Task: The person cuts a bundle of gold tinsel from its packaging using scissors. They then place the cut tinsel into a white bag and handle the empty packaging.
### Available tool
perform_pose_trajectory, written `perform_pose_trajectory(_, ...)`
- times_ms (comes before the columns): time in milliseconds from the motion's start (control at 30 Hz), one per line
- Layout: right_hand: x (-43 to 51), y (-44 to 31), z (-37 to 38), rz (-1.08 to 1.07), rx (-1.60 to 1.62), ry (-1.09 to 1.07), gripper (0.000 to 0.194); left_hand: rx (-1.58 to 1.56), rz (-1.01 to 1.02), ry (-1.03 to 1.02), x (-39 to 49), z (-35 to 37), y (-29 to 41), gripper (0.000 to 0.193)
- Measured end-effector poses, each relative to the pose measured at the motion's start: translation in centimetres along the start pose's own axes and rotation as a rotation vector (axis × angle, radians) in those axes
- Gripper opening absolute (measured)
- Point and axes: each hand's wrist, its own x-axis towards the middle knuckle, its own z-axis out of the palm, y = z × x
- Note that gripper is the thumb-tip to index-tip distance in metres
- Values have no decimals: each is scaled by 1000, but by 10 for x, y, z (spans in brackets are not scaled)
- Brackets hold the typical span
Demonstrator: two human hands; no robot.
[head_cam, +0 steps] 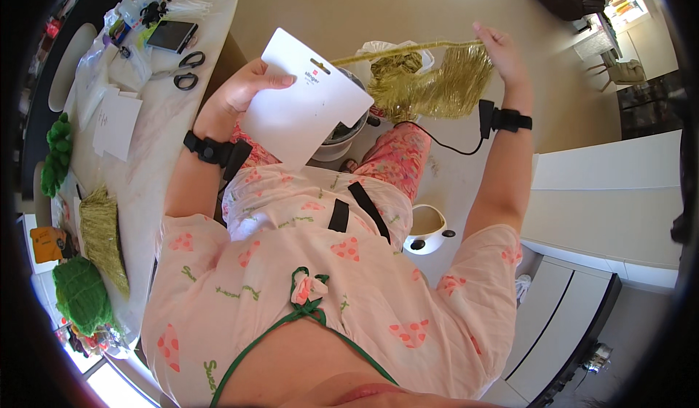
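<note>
My left hand (246, 83) grips a white backing card (306, 107) with a hang hole and a notched edge, its thumb flat on the front. Small printing shows near the hole. From the card's upper right edge a gold tinsel fringe (464, 83) stretches across to my right hand (501, 53), which pinches the far end of its band. Shiny strands droop below the band. Where the band meets the card is hidden behind it. Beneath the fringe, on the floor, is a white plastic bag (428, 58) with more gold tinsel in it.
A marble-topped table (164, 118) at left carries scissors (187, 72), a phone (172, 36), white cards (117, 126), another gold fringe (104, 238) and a green mesh bundle (82, 293). A lined bin (330, 151) and a white pot (428, 227) stand on the floor. White cabinets (606, 189) are at right.
</note>
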Motion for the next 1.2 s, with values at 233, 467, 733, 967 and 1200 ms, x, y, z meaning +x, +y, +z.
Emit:
perform_pose_trajectory(233,-4,78,75,93,-362,-27,43,-124,-6,87,-9,17,-15,43)
perform_pose_trajectory(467,-56,-53,195,-214,534,-580,30,-62,-121,-2,6,57,-26,40)
perform_pose_trajectory(733,-93,-90,192,-73,465,-982,25,87,-160,-81,15,51,-50,44)
perform_pose_trajectory(967,-93,-67,183,223,793,-774,30,964,-261,-178,20,22,-59,36)
perform_pose_trajectory(1200,-128,-101,213,291,915,-507,31,1582,-100,-169,29,55,-78,34)
